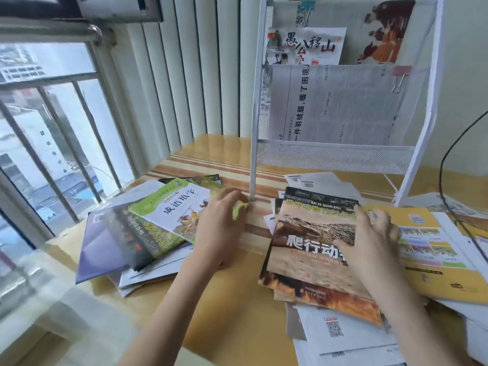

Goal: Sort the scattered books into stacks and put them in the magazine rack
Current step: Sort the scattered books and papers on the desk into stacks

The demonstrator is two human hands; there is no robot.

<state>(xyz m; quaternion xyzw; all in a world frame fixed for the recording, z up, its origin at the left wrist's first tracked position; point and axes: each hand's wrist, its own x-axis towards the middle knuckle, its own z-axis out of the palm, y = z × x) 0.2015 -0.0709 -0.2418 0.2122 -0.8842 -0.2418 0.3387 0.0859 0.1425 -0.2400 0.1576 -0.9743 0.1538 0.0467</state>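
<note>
From the head view, the left hand (221, 228) is lying over the right edge of the green book (171, 210), fingers curled onto its corner and seemingly pinching it, at about 9 o'clock from the middle of the bench (237, 299). The right hand (375, 239) is pressing down with spread, fairly straight fingers on the brown book (311, 233), which is topping a loose stack at about 3 o'clock; the two hands are sitting well apart. The green book is lying flat, tilted, its long axis running from roughly 7 to 1 o'clock, atop a fanned heap of other books. The brown book's long axis is running nearly 6 to 12, title end toward the rack (338, 154), which is standing at 12 to 1 o'clock with papers already in its pockets. To do this step well, I judge the left hand should be lifting the green book clear by its edge instead of dragging the heap, while the right is steadying the stack so edges square up. A yellow book (433, 260) is lying just right of the stack.
</note>
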